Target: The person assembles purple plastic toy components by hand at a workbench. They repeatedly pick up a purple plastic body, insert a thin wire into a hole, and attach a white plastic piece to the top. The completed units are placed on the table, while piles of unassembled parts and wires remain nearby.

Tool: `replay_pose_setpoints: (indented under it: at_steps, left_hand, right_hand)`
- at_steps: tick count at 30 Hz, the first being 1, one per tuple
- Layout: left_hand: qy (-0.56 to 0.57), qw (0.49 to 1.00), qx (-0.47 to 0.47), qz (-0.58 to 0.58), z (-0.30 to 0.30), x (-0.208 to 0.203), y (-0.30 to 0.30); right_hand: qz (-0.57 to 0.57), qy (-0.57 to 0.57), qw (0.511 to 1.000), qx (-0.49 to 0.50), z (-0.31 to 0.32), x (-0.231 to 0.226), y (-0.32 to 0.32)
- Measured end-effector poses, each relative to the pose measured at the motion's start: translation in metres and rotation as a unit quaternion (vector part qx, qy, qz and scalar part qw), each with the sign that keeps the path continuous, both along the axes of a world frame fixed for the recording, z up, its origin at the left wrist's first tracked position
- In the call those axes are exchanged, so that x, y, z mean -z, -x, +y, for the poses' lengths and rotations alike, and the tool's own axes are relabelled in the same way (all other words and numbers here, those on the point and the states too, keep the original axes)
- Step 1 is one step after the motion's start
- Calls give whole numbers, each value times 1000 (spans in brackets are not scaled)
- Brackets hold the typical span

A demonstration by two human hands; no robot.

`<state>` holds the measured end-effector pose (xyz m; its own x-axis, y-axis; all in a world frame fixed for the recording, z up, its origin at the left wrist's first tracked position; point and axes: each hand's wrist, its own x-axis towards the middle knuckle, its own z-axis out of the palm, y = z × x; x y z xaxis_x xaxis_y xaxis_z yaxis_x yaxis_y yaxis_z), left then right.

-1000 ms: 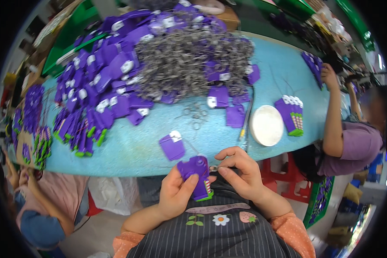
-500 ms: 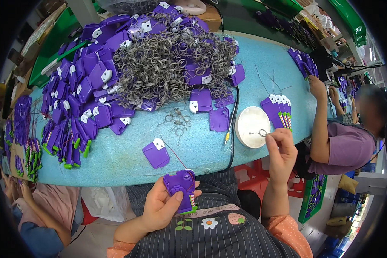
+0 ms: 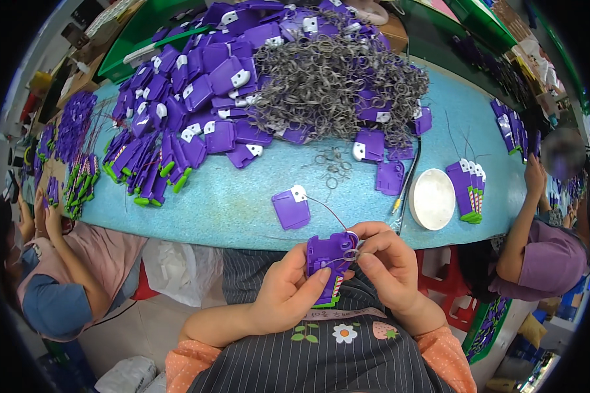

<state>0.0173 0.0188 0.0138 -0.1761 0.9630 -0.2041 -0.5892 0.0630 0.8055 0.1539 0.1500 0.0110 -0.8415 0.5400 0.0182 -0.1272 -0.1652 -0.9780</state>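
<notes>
My left hand (image 3: 285, 291) is closed round a purple plastic housing half (image 3: 322, 247) with a green tip and a red-and-white striped strip, its hollow side up. At its right edge my right hand (image 3: 392, 268) pinches a grey torsion spring (image 3: 351, 255), whose ring lies over the housing. A thin red wire runs from the housing to a purple cover with a white corner (image 3: 291, 208) on the table just beyond. Farther off are a few loose springs (image 3: 333, 167) and a large heap of grey springs (image 3: 334, 85) on top of purple covers.
Purple parts with green tips (image 3: 152, 173) pile up at left. A white round bowl (image 3: 432, 200) stands at right, beside a row of several purple assemblies (image 3: 469, 190). A black cable (image 3: 410, 173) crosses the blue table (image 3: 223, 209). Co-workers sit left (image 3: 78, 262) and right (image 3: 537, 255).
My right hand has come from beside the bowl to the housing, bringing the spring onto it. The view has shifted, so the table's contents appear farther right.
</notes>
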Motion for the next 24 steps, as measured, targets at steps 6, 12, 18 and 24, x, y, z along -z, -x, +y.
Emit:
replay_pose_setpoints:
  at_steps: [6,12,18,24]
  left_hand:
    - [-2,1000,20,16,-4,11,4]
    - [3,997,39,67,-5,13,6]
    - [5,960,167,224,-3,2,18]
    - [-70,958,231,153,-6,7,19]
  right_hand:
    - [16,59,998,14,-6,5,-2]
    - [-62,5,998,-17,-2,7,-10]
    - [-157,45,985,-62,17,-25,-9]
    - [-142,250,906,-310,50,-15,2]
